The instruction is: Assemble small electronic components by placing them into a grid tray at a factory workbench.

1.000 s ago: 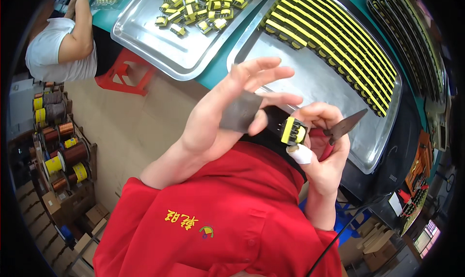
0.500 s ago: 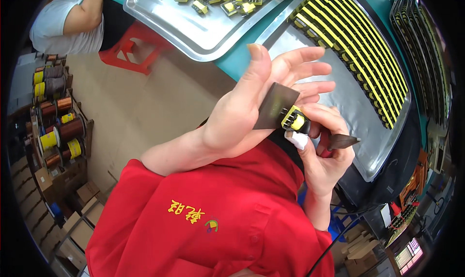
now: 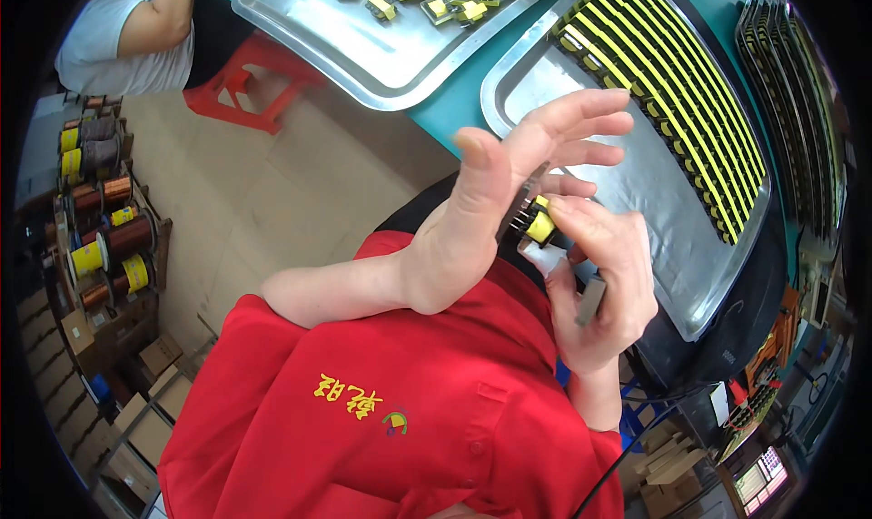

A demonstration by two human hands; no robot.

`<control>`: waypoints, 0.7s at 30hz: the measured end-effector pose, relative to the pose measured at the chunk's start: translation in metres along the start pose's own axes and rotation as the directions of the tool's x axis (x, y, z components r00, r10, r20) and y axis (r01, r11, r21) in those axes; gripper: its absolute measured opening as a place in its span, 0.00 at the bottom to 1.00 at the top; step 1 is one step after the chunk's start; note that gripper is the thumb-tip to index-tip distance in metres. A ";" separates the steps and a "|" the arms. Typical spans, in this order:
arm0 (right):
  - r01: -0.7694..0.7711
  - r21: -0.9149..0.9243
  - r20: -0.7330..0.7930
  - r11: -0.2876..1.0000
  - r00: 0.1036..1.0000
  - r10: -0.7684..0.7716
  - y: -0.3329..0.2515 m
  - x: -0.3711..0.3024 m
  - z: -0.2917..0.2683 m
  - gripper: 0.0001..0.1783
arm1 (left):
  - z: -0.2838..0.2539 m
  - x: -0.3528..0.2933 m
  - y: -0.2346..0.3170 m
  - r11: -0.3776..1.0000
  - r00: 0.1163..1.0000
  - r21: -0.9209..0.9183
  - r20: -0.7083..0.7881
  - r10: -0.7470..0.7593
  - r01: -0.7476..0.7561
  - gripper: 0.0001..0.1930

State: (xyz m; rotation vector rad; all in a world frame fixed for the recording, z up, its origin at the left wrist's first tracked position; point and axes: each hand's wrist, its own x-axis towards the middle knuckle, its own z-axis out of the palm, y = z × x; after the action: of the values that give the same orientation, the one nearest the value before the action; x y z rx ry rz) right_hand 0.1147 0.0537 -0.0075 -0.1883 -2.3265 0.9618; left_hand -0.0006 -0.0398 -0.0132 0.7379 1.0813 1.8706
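My left hand is open, its fingers stretched toward the trays and its thumb up. A dark flat plate rests against its palm, seen nearly edge-on. Close beside it, my right hand pinches a small transformer with yellow tape and a black base. The transformer's metal pins face the plate; whether they touch it I cannot tell. White wrapping covers my right thumb's tip. A grey tool end sticks out of the same hand; the rest of that tool is hidden.
A metal tray holds rows of yellow-and-black transformers. Another tray carries loose ones. Stacked trays stand at the far right. A person sits by a red stool. Wire spools fill a rack at left.
My left hand has turned, so the plate now shows nearly edge-on. The right hand has shifted slightly left and rolled with the transformer; the tool's dark pointed tip no longer shows.
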 end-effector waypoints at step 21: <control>0.018 0.089 0.055 0.996 0.998 -0.023 0.020 0.003 -0.017 0.20 | -0.001 0.003 -0.012 0.927 0.986 0.337 0.048 0.157 -0.164 0.30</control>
State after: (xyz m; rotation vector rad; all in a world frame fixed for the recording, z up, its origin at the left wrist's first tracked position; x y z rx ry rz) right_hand 0.1208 0.0794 -0.0106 -0.1033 -2.3263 1.0698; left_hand 0.0015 -0.0343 -0.0241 1.0690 1.3873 1.8247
